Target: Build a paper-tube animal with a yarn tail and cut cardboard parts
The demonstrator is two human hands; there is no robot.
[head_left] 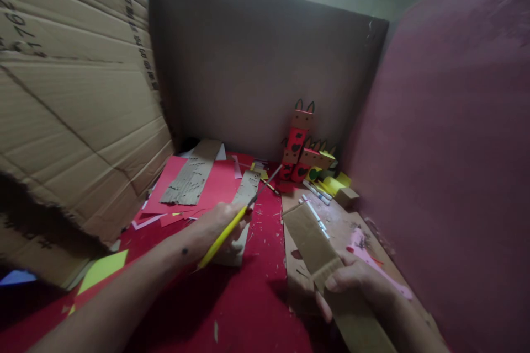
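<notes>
My left hand [226,226] is closed around a pair of yellow-handled scissors [223,237], seen edge-on, with the thin blade pointing up and away to the right. Whether the blades are apart cannot be made out. Under that hand lies a strip of corrugated cardboard [247,187]. At the lower right, my right hand [351,281] grips a long brown cardboard strip [312,237], thumb on top and fingers beneath. A crease crosses this strip near the thumb, and its far end tilts up to the left. The scissors and the held strip are apart.
Red paper sheets [174,168] and a torn cardboard piece [194,176] lie left. Decorated eared cardboard figures [301,135] stand at the back. White markers [317,215] and a pink cutout [379,267] lie right. A tall cardboard panel [83,88] and pink wall [447,121] flank the red surface [269,287].
</notes>
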